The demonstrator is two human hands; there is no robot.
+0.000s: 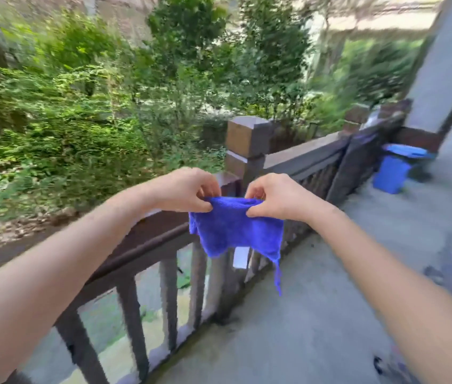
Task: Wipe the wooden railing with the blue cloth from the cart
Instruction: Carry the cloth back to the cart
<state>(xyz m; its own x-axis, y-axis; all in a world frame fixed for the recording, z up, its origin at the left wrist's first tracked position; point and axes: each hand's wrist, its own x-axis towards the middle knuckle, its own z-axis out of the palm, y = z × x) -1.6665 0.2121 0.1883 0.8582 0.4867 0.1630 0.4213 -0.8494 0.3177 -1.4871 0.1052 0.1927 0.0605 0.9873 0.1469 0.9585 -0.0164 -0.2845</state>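
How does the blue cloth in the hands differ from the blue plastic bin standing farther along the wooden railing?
The blue microfibre cloth is soft and limp, hanging in folds; the blue plastic bin is rigid and holds its shape. The cloth is held up in the air, pinched along its top edge by the left hand and the right hand; the bin stands on the concrete floor. The cloth is a deeper, more violet blue than the bin. Both are near the dark wooden railing.

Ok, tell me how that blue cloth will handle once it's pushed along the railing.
The blue cloth looks floppy: it sags between the left hand and right hand, corners drooping. It is probably light, since fingertip pinches hold it. Its fuzzy texture suggests it will bunch rather than slide stiffly along the wooden railing.
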